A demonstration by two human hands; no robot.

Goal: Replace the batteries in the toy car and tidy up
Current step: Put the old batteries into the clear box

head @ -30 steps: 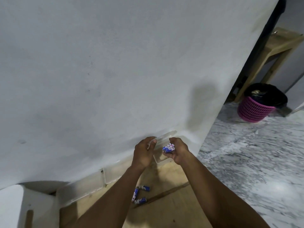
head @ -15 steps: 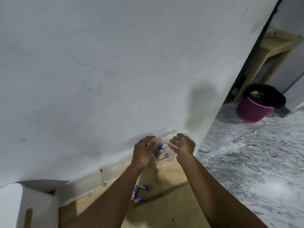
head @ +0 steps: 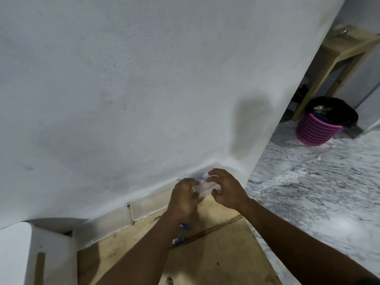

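A white wall (head: 144,79) fills most of the head view, with grey marbled floor (head: 308,192) to the right. A pink basket (head: 317,130) with a black liner stands far back on that floor. Below the wall lies a wooden table (head: 216,254).

Two long clear containers (head: 148,204) sit along the wall on the table; what they hold cannot be made out. At the table's far corner is a small clear container (head: 205,189), with the blue ends of batteries (head: 200,175) showing at its far side.

A second ago the right hand (head: 226,190) held those batteries in a bunch above the container. It then let them fall inside. Now both hands close on the container: the left hand (head: 184,199) curls round its left side, and the right hand grips it from above and the right. That batch looks put away, so this is probably tidying.

Loose batteries (head: 177,240) lie on the table beside the left forearm. The toy car is not in view.
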